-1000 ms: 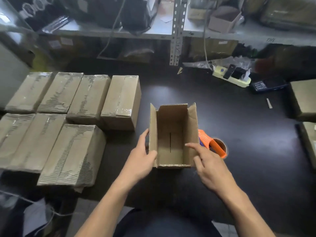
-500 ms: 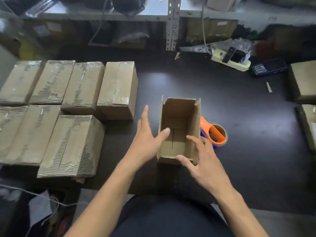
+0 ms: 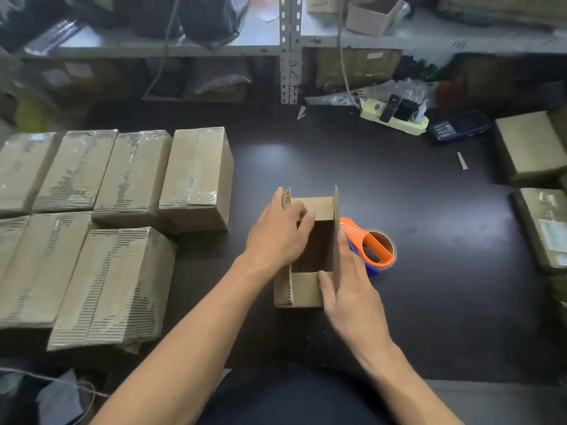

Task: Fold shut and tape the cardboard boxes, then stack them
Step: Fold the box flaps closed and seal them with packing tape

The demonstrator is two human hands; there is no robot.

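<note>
The open cardboard box (image 3: 310, 253) stands mid-desk with its long axis running away from the person and both short end flaps already tipped inward. The left hand (image 3: 277, 237) curls its fingers over the far flap; the right hand (image 3: 346, 286) lies flat-fingered against the upright right flap, thumb on the near one. The tape dispenser (image 3: 368, 245) sits just right, taped boxes (image 3: 196, 176) well left.

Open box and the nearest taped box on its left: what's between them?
In the head view, only bare dark table and the left hand, whose fingers hold the open box at its left flap. The nearest taped box stands apart.
</note>
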